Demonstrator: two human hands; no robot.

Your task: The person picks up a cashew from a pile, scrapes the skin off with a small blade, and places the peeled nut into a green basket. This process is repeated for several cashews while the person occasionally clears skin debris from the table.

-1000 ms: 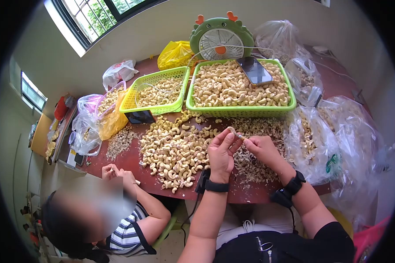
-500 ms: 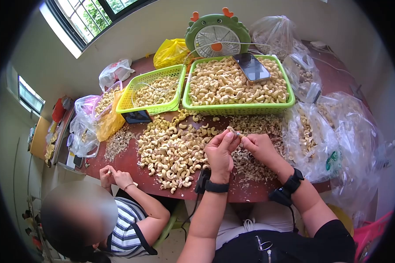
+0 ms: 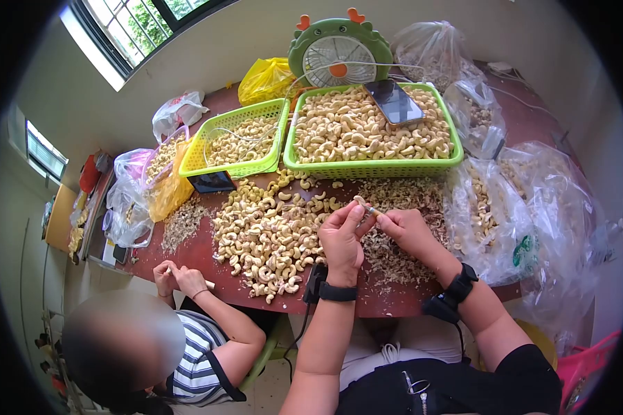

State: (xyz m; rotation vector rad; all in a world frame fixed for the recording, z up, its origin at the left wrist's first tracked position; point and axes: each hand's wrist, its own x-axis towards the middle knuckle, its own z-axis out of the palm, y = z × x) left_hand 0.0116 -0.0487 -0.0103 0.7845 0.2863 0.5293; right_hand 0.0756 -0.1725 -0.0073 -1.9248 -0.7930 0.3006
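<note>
Between the fingertips of my left hand (image 3: 342, 243) is a cashew nut (image 3: 359, 200), pinched above the table. My right hand (image 3: 408, 232) grips a small, thin peeling tool (image 3: 372, 210), whose tip meets the nut; its blade is too small to make out. To the left of my hands lies a loose pile of cashews (image 3: 263, 238) on the dark red table (image 3: 208, 266). Brown skin scraps (image 3: 398, 263) are spread beneath and around my right hand.
Behind the pile stand a large green basket (image 3: 374, 168) of cashews with a phone (image 3: 393, 102) on top, and a smaller yellow-green basket (image 3: 221, 169). Plastic bags (image 3: 491, 214) crowd the right side. A co-worker's hands (image 3: 180, 278) are at the left table edge.
The view has shifted slightly, so everything sits a little further left and up. My hands keep the nut and the tool together, with only a small movement of the fingers.
</note>
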